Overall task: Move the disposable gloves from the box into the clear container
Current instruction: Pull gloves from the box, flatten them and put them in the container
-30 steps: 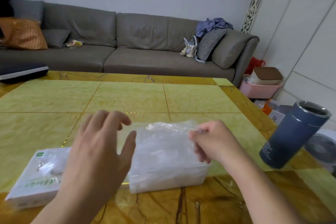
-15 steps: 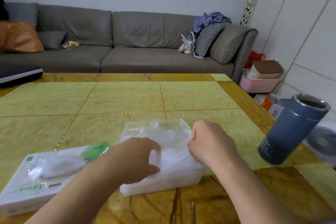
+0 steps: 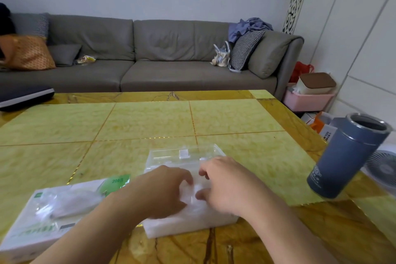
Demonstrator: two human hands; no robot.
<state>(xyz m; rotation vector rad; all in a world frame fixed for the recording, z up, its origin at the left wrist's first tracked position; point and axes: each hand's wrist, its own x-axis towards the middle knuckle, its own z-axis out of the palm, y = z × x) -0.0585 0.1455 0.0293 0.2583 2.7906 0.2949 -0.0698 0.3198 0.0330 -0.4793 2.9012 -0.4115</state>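
A clear container sits on the yellow table in front of me, holding a stack of thin translucent disposable gloves. My left hand and my right hand both lie on top of the stack, fingers curled down into the plastic and nearly meeting over its middle. The white and green glove box lies to the left of the container, with crumpled film showing at its opening.
A blue metal tumbler stands near the table's right edge. A dark flat cushion lies at the far left corner. A grey sofa runs behind the table, and a small fan sits on the floor at right.
My left hand came down from above the box side onto the gloves in the container. My right hand slid inward from the right rim toward the middle of the stack.
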